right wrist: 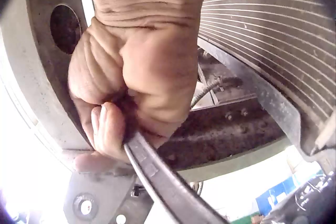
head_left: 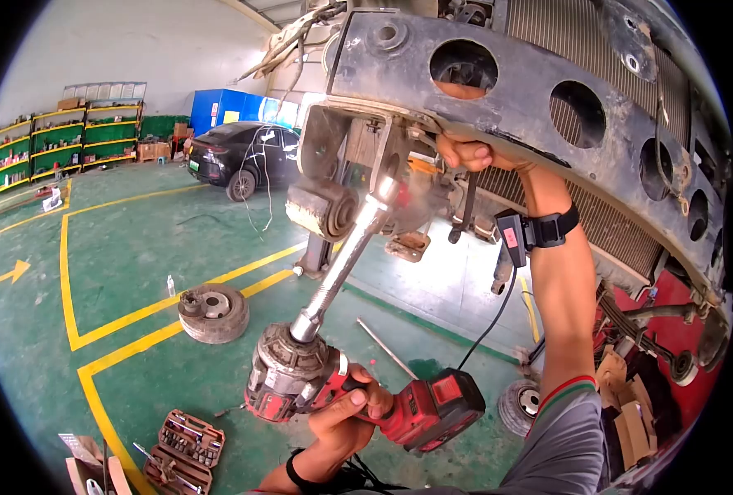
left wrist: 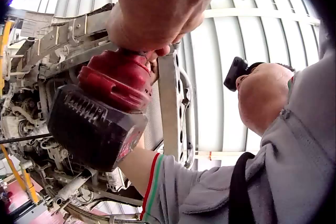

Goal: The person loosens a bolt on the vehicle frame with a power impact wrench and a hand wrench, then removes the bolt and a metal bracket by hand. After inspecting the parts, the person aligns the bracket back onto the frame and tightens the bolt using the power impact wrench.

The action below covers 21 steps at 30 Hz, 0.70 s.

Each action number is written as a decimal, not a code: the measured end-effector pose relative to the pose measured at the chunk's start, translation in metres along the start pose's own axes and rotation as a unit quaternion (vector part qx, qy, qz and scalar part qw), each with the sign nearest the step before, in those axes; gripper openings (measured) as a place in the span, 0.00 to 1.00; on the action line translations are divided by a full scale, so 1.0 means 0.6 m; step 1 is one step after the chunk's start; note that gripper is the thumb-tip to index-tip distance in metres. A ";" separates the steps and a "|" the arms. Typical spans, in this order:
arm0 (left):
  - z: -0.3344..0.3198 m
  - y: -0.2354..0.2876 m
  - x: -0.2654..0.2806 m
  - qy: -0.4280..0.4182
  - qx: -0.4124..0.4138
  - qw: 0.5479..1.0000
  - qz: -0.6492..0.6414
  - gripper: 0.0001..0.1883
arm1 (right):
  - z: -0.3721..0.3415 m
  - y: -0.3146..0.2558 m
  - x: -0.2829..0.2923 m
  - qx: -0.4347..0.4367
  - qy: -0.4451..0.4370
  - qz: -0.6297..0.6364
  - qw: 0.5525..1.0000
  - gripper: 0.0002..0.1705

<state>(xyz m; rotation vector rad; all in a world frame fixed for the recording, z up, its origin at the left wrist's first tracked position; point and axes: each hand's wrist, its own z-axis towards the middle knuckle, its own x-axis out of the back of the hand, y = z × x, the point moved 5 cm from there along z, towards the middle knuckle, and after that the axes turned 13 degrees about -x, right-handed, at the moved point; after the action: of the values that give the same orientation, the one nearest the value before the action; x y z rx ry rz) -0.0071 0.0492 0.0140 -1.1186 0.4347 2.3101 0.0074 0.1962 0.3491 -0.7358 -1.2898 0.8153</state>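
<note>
My left hand (head_left: 346,417) grips the handle of a red cordless impact wrench (head_left: 288,375), whose battery (left wrist: 89,129) fills the middle of the left wrist view. From its nose a long silver extension bar (head_left: 342,268) slants up, its socket end (head_left: 387,191) at the underside of a steel bracket (head_left: 395,136). Up at the perforated vehicle beam (head_left: 523,91), my right hand (head_left: 482,157) reaches in from below. In the right wrist view that hand (right wrist: 136,77) is curled round a flat metal bar (right wrist: 168,182), like a wrench handle; its far end is hidden.
A rubber-bushed mount (head_left: 325,210) hangs beside the extension. Radiator fins (right wrist: 273,19) lie close to my right hand. On the green floor are a wheel (head_left: 214,313), an opened socket case (head_left: 185,454) and a metal rod (head_left: 387,346). A black car (head_left: 243,153) stands behind.
</note>
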 end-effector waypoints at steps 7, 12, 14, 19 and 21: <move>0.018 -0.029 -0.017 -0.006 -0.039 0.999 0.016 0.13 | 0.004 0.001 -0.010 0.035 -0.018 -0.056 0.998 0.24; 0.043 -0.052 -0.026 0.045 -0.067 0.994 0.070 0.15 | -0.005 0.009 -0.033 0.060 0.073 -0.001 0.995 0.10; 0.049 -0.061 -0.024 0.061 -0.069 0.994 0.065 0.14 | -0.003 0.019 -0.018 0.041 0.038 -0.027 0.998 0.12; 0.066 -0.081 -0.029 0.051 -0.074 0.995 0.040 0.14 | -0.003 0.025 -0.025 0.037 0.039 -0.103 0.993 0.26; 0.070 -0.084 -0.032 0.046 -0.076 0.996 0.025 0.14 | -0.003 0.025 -0.024 0.036 0.050 -0.100 0.993 0.27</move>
<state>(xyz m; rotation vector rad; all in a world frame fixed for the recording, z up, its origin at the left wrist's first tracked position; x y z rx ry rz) 0.0063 0.1045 0.0522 -1.3039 0.3298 2.3752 0.0062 0.1918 0.3290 -0.5736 -1.2161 0.6513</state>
